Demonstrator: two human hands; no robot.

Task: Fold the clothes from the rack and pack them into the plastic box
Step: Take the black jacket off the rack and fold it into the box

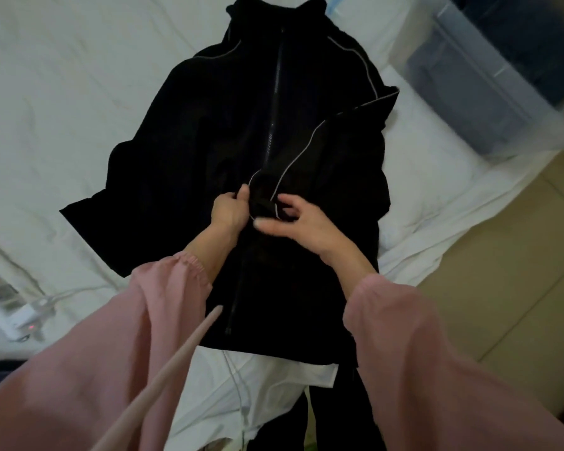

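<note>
Here, left hand: grip closed, with the fingers curled and pinching the grey-piped edge of the sleeve near its cuff.
Right hand: grip half open and blurred. The thumb lies below the cuff's end and the fingers are spread above it, touching the cloth; I cannot tell whether it actually pinches.
Jacket: black and zipped up the middle. It lies flat on the bed with the collar away from the person, and the sleeve is folded slantwise across its front down to the hands.
Plastic box: translucent, up at the far right beside the bed's corner and well apart from the jacket, with dark contents showing through its wall.
Edges: the jacket's hem lies at the near bed edge, over a white cloth. Its other sleeve spreads out to the left.
Open room: bare white sheet on the left and along the right of the jacket. Beige floor lies past the bed's right edge.
Left margin: a power strip with a red light, with a white cable running from it.
Near view: pink sleeves and a pink drawstring.
</note>
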